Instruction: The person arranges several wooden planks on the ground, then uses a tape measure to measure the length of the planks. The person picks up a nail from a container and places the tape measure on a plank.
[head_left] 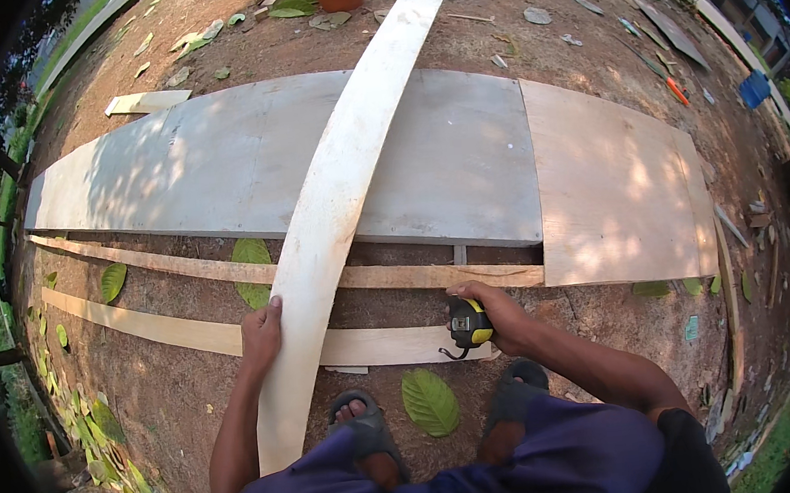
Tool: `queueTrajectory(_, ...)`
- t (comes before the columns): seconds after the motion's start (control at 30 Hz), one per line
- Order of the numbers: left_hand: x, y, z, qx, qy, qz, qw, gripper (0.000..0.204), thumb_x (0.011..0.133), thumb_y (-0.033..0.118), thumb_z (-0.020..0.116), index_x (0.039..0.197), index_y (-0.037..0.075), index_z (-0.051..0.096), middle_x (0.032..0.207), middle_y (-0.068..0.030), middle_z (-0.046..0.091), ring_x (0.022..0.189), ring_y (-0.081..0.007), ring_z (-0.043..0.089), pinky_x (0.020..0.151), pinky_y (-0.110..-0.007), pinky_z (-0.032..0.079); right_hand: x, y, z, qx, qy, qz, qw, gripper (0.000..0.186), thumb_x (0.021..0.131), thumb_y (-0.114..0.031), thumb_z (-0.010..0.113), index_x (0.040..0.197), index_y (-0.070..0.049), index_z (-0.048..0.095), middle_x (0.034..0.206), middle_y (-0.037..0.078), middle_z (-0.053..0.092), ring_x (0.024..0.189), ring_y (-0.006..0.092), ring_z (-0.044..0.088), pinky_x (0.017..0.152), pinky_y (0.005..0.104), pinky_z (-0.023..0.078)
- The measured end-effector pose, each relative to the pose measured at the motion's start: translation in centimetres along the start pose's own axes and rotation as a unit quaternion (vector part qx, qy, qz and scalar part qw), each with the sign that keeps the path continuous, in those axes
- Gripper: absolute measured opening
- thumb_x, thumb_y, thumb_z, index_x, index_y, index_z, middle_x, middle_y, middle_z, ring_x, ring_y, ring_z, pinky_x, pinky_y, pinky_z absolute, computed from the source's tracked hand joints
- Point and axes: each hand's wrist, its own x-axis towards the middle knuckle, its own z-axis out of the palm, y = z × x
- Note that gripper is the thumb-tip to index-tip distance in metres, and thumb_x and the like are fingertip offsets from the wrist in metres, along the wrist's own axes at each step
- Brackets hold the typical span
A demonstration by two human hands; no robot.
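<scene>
- Left hand (262,333): at the near left edge of the long pale board (338,186), fingers curled in and gripping that edge; the fingertips are partly hidden.
- Right hand (499,311): fingers closed around a black-and-yellow tape measure (470,324) — held right of the board, apart from it.
- The board slants away from the person's legs, across two wooden strips and a grey panel (453,157); its far end lies beyond the panel.
- A tan sheet (615,180) adjoins the panel's right end; a green leaf (429,402) lies between the sandalled feet.
</scene>
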Motion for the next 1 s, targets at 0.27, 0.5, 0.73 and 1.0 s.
queueTrajectory(0.27, -1.6, -2.1, 0.2, -0.035, 0.098, -0.028, 0.994, 0.057, 0.104, 0.041, 0.052, 0.064, 0.000, 0.049, 0.060, 0.0014, 0.045, 0.060, -0.0086, 0.039, 0.053, -0.032, 0.034, 0.2, -0.3, 0.3, -0.004, 0.037, 0.033, 0.999, 0.037, 0.101, -0.026, 0.043, 0.130, -0.003, 0.046, 0.102, 0.013, 0.065, 0.087, 0.0238, 0.069, 0.074, 0.0385, 0.060)
queueTrajectory(0.5, -2.8, -1.1, -1.1, -0.064, 0.110, -0.011, 0.992, 0.055, 0.106, 0.038, 0.049, 0.067, -0.001, 0.053, 0.062, 0.0024, 0.047, 0.062, -0.0078, 0.039, 0.054, -0.031, 0.035, 0.5, -0.3, 0.6, -0.012, 0.044, 0.022, 0.999, 0.033, 0.101, -0.025, 0.043, 0.125, -0.003, 0.050, 0.101, 0.012, 0.065, 0.086, 0.0227, 0.069, 0.075, 0.0378, 0.060)
queueTrajectory(0.73, -4.5, 0.3, -4.8, 0.014, 0.079, -0.041, 0.996, 0.056, 0.106, 0.040, 0.047, 0.065, 0.002, 0.050, 0.060, 0.0046, 0.044, 0.060, -0.0062, 0.036, 0.052, -0.030, 0.031, 0.1, -0.6, 1.3, -0.015, 0.017, -0.001, 1.000, 0.033, 0.098, -0.019, 0.043, 0.125, -0.002, 0.052, 0.102, 0.013, 0.063, 0.088, 0.0231, 0.068, 0.076, 0.0372, 0.059)
queueTrajectory(1.0, -6.2, -0.4, -5.7, -0.025, 0.079, 0.017, 0.996, 0.050, 0.108, 0.034, 0.045, 0.071, 0.001, 0.054, 0.063, 0.0054, 0.046, 0.059, -0.0050, 0.035, 0.052, -0.028, 0.029, -1.5, -1.0, 0.5, -0.092, 0.026, -0.005, 0.995, 0.035, 0.095, -0.019, 0.046, 0.123, 0.000, 0.059, 0.105, 0.012, 0.062, 0.091, 0.0170, 0.063, 0.078, 0.0316, 0.056)
